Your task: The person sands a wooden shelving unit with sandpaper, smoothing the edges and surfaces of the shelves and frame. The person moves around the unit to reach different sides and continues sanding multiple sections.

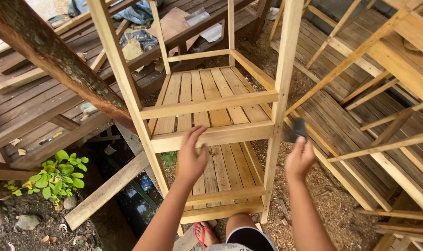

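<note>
Head view of sanding work on an unfinished pale wooden rack (pixel 207 107) with slatted shelves. The left hand (pixel 191 155) rests with its fingers released and spread against the front rail (pixel 211 136) of the middle shelf, near that rail's centre. The right hand (pixel 299 159) is clenched round a small dark sanding block (pixel 296 129), held just beside the rack's front right post (pixel 279 107), at about the level of the middle shelf's front right corner; whether the block touches the wood cannot be told. Sawdust (pixel 314 186) covers the ground to the right, and similar frames (pixel 383 144) stand there. In judgement, good work here calls for the left hand to steady the rack while the block runs flat along the grain of the post, with even pressure and eased edges.
</note>
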Available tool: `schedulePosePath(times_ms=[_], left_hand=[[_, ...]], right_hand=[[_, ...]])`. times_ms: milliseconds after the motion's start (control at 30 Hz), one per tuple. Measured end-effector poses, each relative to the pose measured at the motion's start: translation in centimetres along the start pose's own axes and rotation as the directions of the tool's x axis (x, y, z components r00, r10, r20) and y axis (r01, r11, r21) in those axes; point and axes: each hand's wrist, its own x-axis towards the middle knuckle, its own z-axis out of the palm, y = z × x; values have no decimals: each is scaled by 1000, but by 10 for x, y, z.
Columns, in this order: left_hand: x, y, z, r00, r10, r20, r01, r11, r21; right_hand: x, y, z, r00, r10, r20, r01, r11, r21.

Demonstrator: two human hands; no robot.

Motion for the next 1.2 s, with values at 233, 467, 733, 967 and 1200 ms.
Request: schedulePosePath(times_ms=[233, 467, 733, 967, 1200], left_hand=[[28, 65, 39, 929, 178, 324, -148, 982, -114], [30, 50, 59, 957, 157, 244, -234, 913, 333], [-3, -49, 120, 686, 203, 699, -727, 236, 645], [5, -81, 136, 705, 289, 647, -705, 188, 684], [15, -63, 157, 664, 275, 696, -732, 47, 680]], right_hand=[[-40, -82, 16, 756, 35, 654, -504, 668, 547], [-3, -37, 15, 943, 252, 216, -324, 840, 436], [1, 40, 39, 881, 256, 398, -270, 962, -22], [4, 40, 36, 834, 357, 420, -394, 919, 2], [11, 57, 36, 769, 327, 550, -351, 934, -64]])
